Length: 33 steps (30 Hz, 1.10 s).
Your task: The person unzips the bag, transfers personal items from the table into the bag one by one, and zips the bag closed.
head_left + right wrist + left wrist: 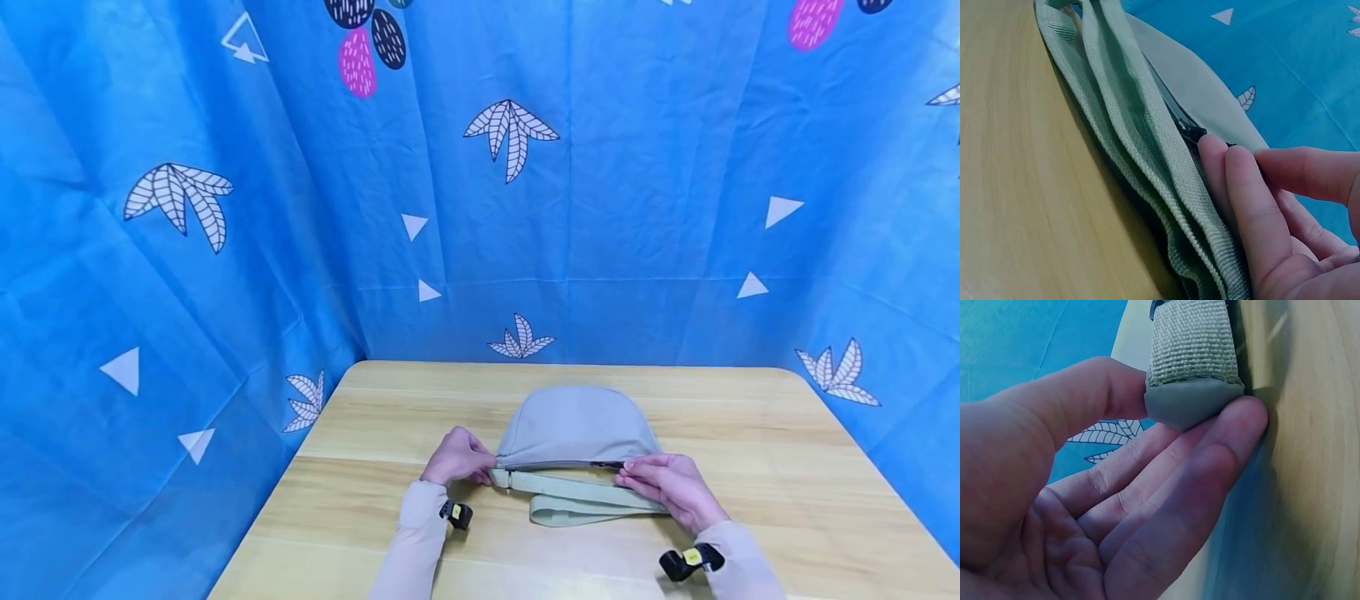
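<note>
A pale grey-green waist bag (577,423) lies on the table, its rounded side away from me and its zipper along the near side. My left hand (460,457) pinches the bag's left corner, where the left wrist view shows woven webbing (1192,347) meeting a smooth fabric tip (1191,402) between thumb and fingers. At the zipper's right end, my right hand (671,485) pinches the black zipper pull (1230,145) beside its dark slider (1191,132). The folded green strap (576,510) runs in front of the bag, passing beneath the right hand.
The light wooden table (360,517) carries the bag near its middle. Blue patterned cloth (637,208) hangs behind it and at both sides. Each wrist wears a small black camera, one on the left (456,513) and one on the right (692,562).
</note>
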Tool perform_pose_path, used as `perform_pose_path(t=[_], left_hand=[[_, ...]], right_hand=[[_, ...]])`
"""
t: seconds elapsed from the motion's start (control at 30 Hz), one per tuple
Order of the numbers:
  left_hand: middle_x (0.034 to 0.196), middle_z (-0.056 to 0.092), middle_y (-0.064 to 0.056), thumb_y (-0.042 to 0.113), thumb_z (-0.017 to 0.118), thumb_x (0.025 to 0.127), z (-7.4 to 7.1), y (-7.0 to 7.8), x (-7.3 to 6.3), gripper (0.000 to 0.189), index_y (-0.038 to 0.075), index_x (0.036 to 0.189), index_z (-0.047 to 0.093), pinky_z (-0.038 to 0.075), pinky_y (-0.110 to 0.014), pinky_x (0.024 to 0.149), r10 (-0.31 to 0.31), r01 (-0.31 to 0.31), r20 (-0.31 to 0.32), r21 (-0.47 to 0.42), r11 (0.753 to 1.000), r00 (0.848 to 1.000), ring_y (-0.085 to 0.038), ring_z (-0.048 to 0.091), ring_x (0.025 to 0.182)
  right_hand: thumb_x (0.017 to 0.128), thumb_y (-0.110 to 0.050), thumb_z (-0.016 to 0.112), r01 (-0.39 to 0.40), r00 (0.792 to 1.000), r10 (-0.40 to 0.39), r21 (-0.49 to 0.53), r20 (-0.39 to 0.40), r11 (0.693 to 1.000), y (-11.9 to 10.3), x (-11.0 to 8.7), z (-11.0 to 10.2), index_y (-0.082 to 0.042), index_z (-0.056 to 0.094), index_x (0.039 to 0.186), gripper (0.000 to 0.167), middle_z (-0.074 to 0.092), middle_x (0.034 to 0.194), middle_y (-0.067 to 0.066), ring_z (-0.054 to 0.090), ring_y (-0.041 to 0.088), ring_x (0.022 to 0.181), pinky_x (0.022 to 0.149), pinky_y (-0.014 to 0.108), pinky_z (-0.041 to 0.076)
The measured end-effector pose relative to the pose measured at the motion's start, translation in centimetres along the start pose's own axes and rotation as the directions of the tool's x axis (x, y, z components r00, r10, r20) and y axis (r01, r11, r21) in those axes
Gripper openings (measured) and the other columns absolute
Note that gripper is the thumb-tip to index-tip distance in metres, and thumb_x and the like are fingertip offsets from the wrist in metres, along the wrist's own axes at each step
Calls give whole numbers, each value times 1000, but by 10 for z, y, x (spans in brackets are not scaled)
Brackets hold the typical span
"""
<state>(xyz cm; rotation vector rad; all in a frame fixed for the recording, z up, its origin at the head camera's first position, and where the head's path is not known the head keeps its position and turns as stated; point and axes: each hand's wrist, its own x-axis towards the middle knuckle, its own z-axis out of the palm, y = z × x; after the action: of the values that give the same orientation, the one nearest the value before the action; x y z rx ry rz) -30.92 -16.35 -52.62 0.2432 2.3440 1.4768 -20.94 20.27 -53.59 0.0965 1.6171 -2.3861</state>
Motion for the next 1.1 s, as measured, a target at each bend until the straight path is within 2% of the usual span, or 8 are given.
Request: perform_pose_path(t=[0.17, 0.6, 0.8, 0.9, 1.1], left_hand=[[75, 77, -18, -1, 76, 80, -2, 2, -2, 11, -6, 90, 77, 65, -32, 61, 2, -3, -3, -6, 1000, 1000, -20, 73, 57], [71, 76, -16, -2, 76, 82, 0, 2, -1, 9, -7, 90, 77, 65, -31, 60, 11, -11, -6, -9, 1000, 1000, -17, 72, 55], [74, 77, -17, -2, 76, 82, -4, 2, -1, 10, -7, 91, 77, 66, -34, 63, 10, -10, -17, 4, 1000, 1000, -19, 73, 57], [75, 77, -17, -2, 75, 82, -6, 2, -2, 11, -8, 91, 77, 66, -35, 64, 19, -18, -32, 18, 1000, 999, -22, 74, 59], [77, 78, -17, -3, 75, 82, -8, -1, -2, 10, -8, 91, 76, 66, -35, 64, 40, -39, -48, 31, 999, 998, -24, 75, 61]], right_hand=[[99, 4, 62, -5, 1000, 5, -5, -8, 1000, 0, 1, 0, 10, 68, 116, 19, 78, 104, 15, 79, 24, 99, 96, 26, 60], [98, 4, 62, 2, 1000, -2, -9, -9, 1000, 0, 0, -4, 9, 69, 114, 18, 78, 105, 15, 79, 24, 99, 95, 27, 60], [97, 3, 65, 4, 999, -5, -39, -41, 999, 1, 6, -1, 14, 65, 120, 25, 78, 106, 16, 79, 23, 99, 96, 27, 60], [97, 3, 65, 19, 999, -20, -44, -26, 999, 3, 11, 1, 17, 63, 122, 29, 77, 106, 16, 78, 23, 99, 96, 27, 60], [97, 4, 65, 10, 1000, -10, -10, -13, 1000, 4, 14, 4, 11, 69, 115, 20, 79, 104, 15, 79, 23, 97, 94, 26, 61]])
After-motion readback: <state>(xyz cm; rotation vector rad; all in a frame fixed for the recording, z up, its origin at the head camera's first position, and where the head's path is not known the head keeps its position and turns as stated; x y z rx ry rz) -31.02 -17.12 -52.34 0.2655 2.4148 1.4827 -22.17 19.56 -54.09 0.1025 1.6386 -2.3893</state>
